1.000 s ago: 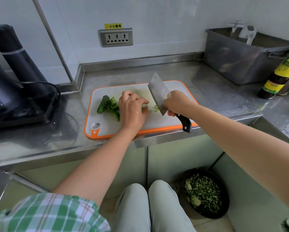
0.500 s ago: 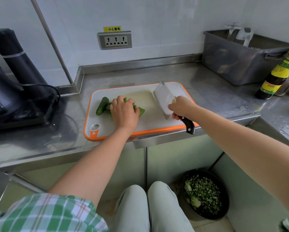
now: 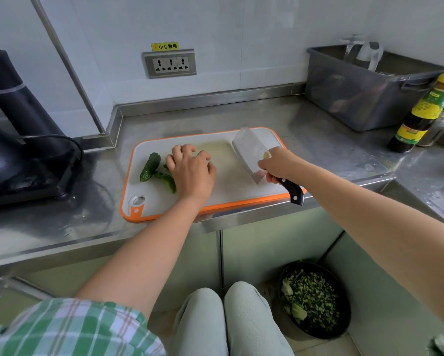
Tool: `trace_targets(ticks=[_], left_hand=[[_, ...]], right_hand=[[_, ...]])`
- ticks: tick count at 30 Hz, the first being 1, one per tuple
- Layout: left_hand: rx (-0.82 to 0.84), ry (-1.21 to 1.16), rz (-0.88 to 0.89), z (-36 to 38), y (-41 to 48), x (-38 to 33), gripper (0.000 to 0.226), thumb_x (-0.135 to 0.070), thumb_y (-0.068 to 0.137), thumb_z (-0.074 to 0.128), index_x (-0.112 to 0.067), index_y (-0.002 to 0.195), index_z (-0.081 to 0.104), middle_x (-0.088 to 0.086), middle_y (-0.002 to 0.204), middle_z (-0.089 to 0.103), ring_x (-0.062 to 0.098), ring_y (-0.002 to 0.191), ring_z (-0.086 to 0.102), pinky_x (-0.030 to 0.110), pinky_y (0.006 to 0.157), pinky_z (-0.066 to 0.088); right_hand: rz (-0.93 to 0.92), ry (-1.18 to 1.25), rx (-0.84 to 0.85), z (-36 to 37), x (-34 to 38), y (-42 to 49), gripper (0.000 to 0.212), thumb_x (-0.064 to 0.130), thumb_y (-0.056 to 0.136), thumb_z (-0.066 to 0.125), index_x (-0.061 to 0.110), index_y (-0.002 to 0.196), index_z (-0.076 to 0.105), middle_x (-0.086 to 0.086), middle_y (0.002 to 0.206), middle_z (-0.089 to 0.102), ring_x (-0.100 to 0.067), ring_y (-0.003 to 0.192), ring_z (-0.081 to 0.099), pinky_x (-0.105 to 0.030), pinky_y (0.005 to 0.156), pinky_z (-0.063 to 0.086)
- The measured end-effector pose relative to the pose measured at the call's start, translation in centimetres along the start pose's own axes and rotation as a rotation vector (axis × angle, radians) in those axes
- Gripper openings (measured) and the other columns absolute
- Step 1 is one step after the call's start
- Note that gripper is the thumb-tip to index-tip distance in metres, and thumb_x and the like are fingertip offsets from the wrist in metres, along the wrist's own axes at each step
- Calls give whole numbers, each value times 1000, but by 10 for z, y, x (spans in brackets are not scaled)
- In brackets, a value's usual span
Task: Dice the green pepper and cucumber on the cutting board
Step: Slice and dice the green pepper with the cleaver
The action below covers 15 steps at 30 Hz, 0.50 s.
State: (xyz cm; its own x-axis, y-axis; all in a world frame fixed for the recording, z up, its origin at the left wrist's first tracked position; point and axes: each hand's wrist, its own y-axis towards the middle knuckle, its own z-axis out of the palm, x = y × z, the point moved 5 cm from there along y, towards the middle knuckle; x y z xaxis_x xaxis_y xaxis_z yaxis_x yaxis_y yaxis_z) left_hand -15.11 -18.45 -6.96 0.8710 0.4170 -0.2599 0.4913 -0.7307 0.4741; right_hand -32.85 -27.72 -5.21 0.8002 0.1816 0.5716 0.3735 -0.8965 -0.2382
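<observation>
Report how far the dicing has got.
Done: chopped greens in the black floor bowl. In hand: the left hand holds down green pepper strips on the white orange-rimmed cutting board; the right hand grips the steel cleaver. Left: those strips and the dark green cucumber piece.

One head-worn view — looking forward and down, close over the counter (image 3: 305, 129) edge.

Cucumber (image 3: 150, 167) and green pepper (image 3: 169, 181) on a white, orange-rimmed cutting board (image 3: 231, 186).
Shows the cucumber as a short, dark, bumpy piece lying slanted on the board's left part. Just to its right are glossy curved pepper pieces, partly hidden under the left hand (image 3: 190, 170). Places the board flat on the steel counter (image 3: 318, 129), long side along the front edge, with the handle hole at the near-left corner.
</observation>
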Motion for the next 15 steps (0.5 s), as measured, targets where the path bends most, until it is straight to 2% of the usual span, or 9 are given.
trace_targets(ticks=[2, 5, 6, 8, 11, 13, 15], left_hand=[[-33, 7, 26, -1, 0, -1, 17, -28, 84, 60, -28, 96, 72, -1, 116, 56, 27, 116, 36, 36, 92, 17], [-51, -18, 65, -1, 3, -4, 17, -26, 84, 59, -27, 95, 73, -2, 109, 58, 27, 112, 36, 36, 90, 19], [-50, -37, 77, -1, 4, -7, 18, -26, 85, 58, -27, 95, 73, -2, 108, 59, 28, 111, 37, 35, 89, 20], [-37, -85, 89, -1, 5, -14, 20, -26, 87, 57, -27, 97, 73, -3, 105, 61, 28, 111, 39, 35, 87, 22], [-5, -127, 112, 2, 7, -25, 20, -26, 90, 53, -27, 96, 72, -3, 98, 66, 28, 107, 42, 35, 83, 25], [14, -156, 139, 5, 7, -32, 21, -25, 90, 51, -26, 94, 72, -3, 92, 69, 27, 103, 44, 35, 80, 28], [36, -206, 136, 8, 7, -35, 22, -24, 90, 52, -24, 95, 73, -3, 89, 71, 26, 102, 47, 35, 80, 32]], right_hand=[[51, -24, -65, -13, -9, 2, 25, 5, 89, 43, 6, 64, 50, -7, 52, 60, -18, 44, 49, -25, 49, 40], [96, -78, -103, -25, -16, 3, 33, 1, 85, 44, 6, 54, 51, 1, 34, 52, -18, 47, 48, -25, 58, 44], [82, -73, -107, -25, -13, 2, 32, 1, 85, 44, 6, 55, 51, 0, 37, 53, -18, 47, 48, -25, 59, 44], [22, -3, -78, -20, -5, 2, 25, 5, 87, 44, 6, 62, 50, -7, 51, 59, -17, 42, 47, -22, 49, 41], [-27, 51, 31, -6, 2, 1, 19, 13, 89, 54, 6, 72, 50, -5, 47, 56, -14, 32, 42, -16, 37, 33], [-10, 5, 30, -4, -3, 5, 12, 12, 88, 51, 4, 80, 54, -4, 48, 57, -14, 33, 44, -19, 40, 36], [25, -43, -41, -11, -10, 4, 13, 6, 84, 46, 3, 76, 56, -7, 55, 61, -19, 44, 50, -24, 49, 42]])
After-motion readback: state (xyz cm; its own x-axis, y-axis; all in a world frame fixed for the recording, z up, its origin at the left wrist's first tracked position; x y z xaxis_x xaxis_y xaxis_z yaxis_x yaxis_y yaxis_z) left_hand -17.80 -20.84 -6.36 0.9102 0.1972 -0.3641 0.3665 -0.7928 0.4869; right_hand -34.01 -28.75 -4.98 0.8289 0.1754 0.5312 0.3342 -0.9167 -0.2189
